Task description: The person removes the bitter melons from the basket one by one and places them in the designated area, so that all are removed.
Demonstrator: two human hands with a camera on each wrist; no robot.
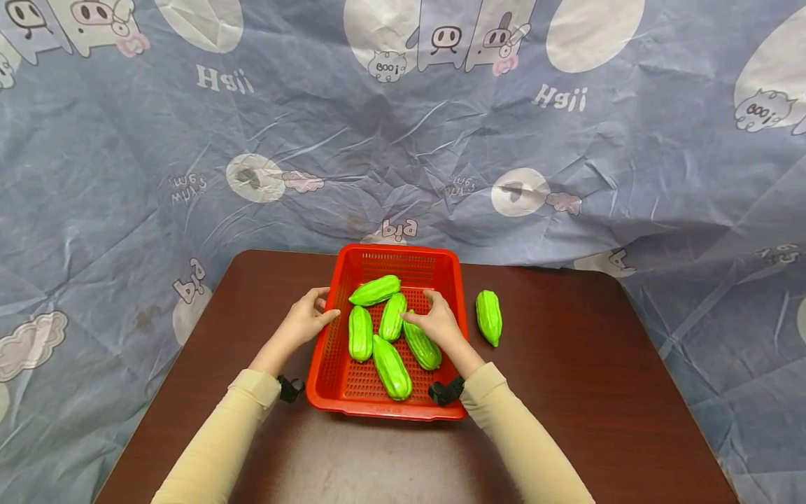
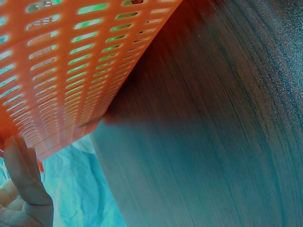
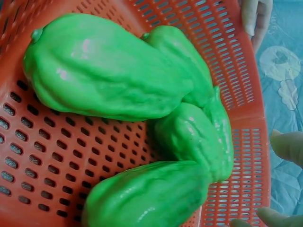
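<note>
A red perforated plastic basket (image 1: 387, 411) sits on the table with several bright green, ridged gourds (image 1: 361, 334) inside. My left hand (image 1: 307, 316) holds the basket's left rim, thumb over the edge and fingers along the outer wall. In the left wrist view, those fingers (image 2: 23, 163) lie against the slotted side. Over the basket's right half hovers my right hand (image 1: 437, 323), thumb and fingers spread apart with nothing between them. Beneath it lies one gourd (image 1: 423, 348), partly covered by the hand. The right wrist view shows the gourds (image 3: 104, 66) bunched close together.
One more green gourd (image 1: 489, 318) lies on the dark brown table (image 1: 567, 364), right of the basket. Behind the table hangs a blue-grey cartoon-printed cloth (image 1: 403, 140). Each wrist wears a small black camera (image 1: 446, 392).
</note>
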